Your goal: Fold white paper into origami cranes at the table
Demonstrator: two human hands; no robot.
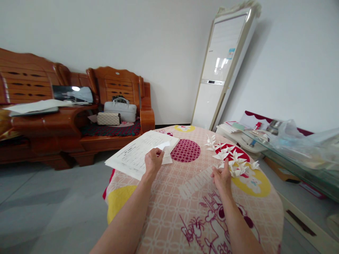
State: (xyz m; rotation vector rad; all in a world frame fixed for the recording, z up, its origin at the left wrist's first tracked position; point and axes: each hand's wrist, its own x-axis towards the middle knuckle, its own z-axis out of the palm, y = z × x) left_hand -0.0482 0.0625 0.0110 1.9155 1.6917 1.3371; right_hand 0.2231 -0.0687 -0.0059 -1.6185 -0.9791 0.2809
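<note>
A round table (185, 211) wears a pink patterned cloth. My left hand (153, 161) pinches a small white sheet of paper (164, 146) lifted off a stack of printed papers (135, 155) at the table's far left edge. My right hand (221, 174) rests on the cloth with its fingers reaching out to a cluster of several white folded paper cranes (233, 160) on the right side. A finger touches one crane; nothing is gripped.
A wooden sofa (116, 106) with a white handbag (120, 109) and a small quilted bag (108, 119) stands behind the table. A tall white air conditioner (222, 67) fills the corner. A glass shelf (291, 151) with clutter runs along the right wall.
</note>
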